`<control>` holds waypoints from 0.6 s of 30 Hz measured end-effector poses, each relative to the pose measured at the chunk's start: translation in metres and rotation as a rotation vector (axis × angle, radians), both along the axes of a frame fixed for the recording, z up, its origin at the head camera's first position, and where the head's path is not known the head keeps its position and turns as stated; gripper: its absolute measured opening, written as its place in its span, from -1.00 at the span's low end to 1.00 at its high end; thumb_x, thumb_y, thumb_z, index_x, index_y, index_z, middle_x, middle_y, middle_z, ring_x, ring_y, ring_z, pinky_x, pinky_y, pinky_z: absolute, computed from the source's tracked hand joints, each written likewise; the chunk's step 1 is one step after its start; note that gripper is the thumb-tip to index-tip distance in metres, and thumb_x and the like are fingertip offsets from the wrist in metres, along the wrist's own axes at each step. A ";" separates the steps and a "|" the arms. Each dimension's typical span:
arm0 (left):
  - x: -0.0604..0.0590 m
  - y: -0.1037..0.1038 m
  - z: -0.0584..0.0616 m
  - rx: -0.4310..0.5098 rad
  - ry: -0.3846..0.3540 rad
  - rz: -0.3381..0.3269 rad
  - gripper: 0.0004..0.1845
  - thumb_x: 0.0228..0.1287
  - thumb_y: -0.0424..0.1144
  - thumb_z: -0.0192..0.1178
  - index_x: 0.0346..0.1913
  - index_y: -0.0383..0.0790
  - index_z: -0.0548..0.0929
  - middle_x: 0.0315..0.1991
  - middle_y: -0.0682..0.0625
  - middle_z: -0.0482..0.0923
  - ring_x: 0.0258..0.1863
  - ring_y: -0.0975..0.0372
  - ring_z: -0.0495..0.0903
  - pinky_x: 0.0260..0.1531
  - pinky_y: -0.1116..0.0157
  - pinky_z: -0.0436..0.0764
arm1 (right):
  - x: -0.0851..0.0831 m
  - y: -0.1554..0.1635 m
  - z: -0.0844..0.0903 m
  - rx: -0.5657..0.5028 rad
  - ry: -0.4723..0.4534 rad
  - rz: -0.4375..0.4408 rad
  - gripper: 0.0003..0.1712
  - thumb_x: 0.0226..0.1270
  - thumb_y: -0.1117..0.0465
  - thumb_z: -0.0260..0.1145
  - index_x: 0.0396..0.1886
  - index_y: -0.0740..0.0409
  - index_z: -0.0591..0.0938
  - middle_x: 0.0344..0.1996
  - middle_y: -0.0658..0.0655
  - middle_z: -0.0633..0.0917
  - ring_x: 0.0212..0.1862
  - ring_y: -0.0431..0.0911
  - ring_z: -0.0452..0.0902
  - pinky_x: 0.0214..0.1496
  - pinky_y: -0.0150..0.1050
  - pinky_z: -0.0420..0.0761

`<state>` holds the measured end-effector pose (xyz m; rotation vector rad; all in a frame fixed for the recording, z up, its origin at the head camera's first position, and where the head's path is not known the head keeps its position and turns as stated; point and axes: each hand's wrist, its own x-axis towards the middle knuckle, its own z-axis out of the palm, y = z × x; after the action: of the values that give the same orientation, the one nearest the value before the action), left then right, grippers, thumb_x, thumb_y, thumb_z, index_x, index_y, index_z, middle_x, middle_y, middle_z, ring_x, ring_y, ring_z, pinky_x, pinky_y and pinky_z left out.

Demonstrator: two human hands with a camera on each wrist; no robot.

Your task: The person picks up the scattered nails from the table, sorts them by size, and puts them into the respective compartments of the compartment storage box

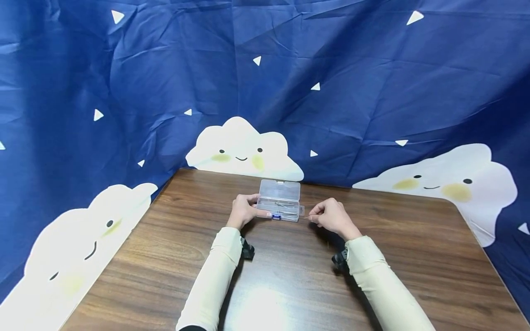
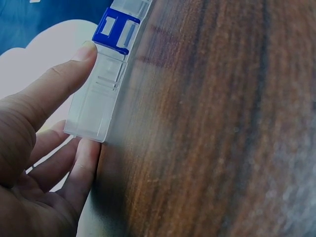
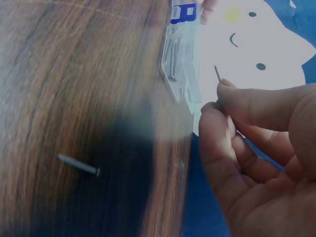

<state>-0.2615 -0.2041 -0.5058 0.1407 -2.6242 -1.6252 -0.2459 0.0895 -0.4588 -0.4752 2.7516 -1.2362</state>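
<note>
Staged recording corner, not a working room. Dark wooden table (image 1: 290,276) with rounded far corners, grain running left to right. Blue cloth backdrop (image 1: 331,92) hung creased behind and along both sides, printed with small white triangles and smiling white clouds (image 1: 242,149). Cloth hides walls and furnishings. Bright lamp glare on the table's near edge

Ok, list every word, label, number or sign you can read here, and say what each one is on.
No readable text in any view.
Clear plastic box: its blue latch bears no lettering, only moulded shapes.
Blue backdrop cloth: white triangles and smiling clouds, pictures rather than words.
Nail pinched by the right hand, and the loose nail on the table: no markings visible.
</note>
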 end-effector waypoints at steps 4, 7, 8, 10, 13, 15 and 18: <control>0.000 0.000 0.000 -0.002 0.005 -0.003 -0.13 -0.45 -0.20 0.77 0.16 -0.25 0.71 -0.05 -0.08 0.74 -0.21 0.23 0.72 -0.09 0.25 0.64 | -0.001 -0.006 0.001 0.000 -0.003 -0.010 -0.94 0.18 0.35 0.46 -0.46 0.18 0.79 -0.56 0.02 0.75 -0.55 -0.12 0.66 -0.46 -0.25 0.63; 0.000 0.000 0.000 -0.003 0.008 -0.005 -0.13 -0.45 -0.21 0.77 0.16 -0.26 0.70 -0.06 -0.08 0.74 -0.22 0.23 0.72 -0.10 0.26 0.64 | -0.002 -0.011 0.002 0.001 -0.009 -0.027 -0.95 0.18 0.32 0.48 -0.47 0.17 0.80 -0.57 -0.01 0.74 -0.55 -0.12 0.67 -0.45 -0.27 0.63; 0.000 0.000 0.000 -0.003 0.008 -0.005 -0.13 -0.44 -0.21 0.77 0.16 -0.26 0.70 -0.05 -0.08 0.74 -0.22 0.23 0.72 -0.10 0.26 0.64 | -0.002 -0.013 0.003 0.001 -0.010 -0.030 -0.95 0.18 0.31 0.48 -0.46 0.17 0.80 -0.57 -0.01 0.74 -0.55 -0.13 0.66 -0.45 -0.27 0.63; 0.000 0.000 0.000 -0.002 0.006 -0.003 -0.13 -0.44 -0.21 0.77 0.16 -0.25 0.70 -0.03 -0.09 0.73 -0.21 0.23 0.72 -0.09 0.26 0.64 | -0.003 -0.017 0.004 0.000 -0.008 -0.034 -0.95 0.18 0.31 0.47 -0.45 0.19 0.80 -0.56 -0.01 0.74 -0.56 -0.14 0.65 -0.45 -0.26 0.62; 0.001 0.000 0.001 0.002 0.003 -0.002 -0.13 -0.43 -0.21 0.77 0.16 -0.25 0.70 0.00 -0.09 0.72 -0.20 0.23 0.72 -0.08 0.26 0.64 | -0.004 -0.023 0.005 0.001 -0.013 -0.044 -0.95 0.17 0.31 0.47 -0.45 0.19 0.80 -0.54 -0.01 0.74 -0.56 -0.16 0.64 -0.44 -0.27 0.62; 0.001 0.000 0.001 0.002 0.003 -0.003 -0.14 -0.42 -0.21 0.77 0.16 -0.25 0.70 0.00 -0.09 0.72 -0.20 0.23 0.72 -0.08 0.25 0.64 | -0.005 -0.028 0.006 -0.007 -0.013 -0.041 -0.95 0.18 0.32 0.46 -0.45 0.20 0.80 -0.52 0.00 0.75 -0.55 -0.16 0.64 -0.44 -0.27 0.63; 0.001 0.000 0.001 -0.003 0.007 -0.008 -0.14 -0.42 -0.21 0.77 0.17 -0.25 0.70 0.00 -0.09 0.72 -0.20 0.23 0.72 -0.08 0.25 0.64 | -0.006 -0.035 0.007 -0.013 -0.016 -0.043 -0.95 0.18 0.32 0.47 -0.46 0.19 0.80 -0.52 0.00 0.74 -0.55 -0.15 0.65 -0.43 -0.28 0.63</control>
<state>-0.2602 -0.2044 -0.5046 0.1246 -2.6250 -1.6207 -0.2515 0.0547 -0.4521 -0.4078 2.7559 -1.2619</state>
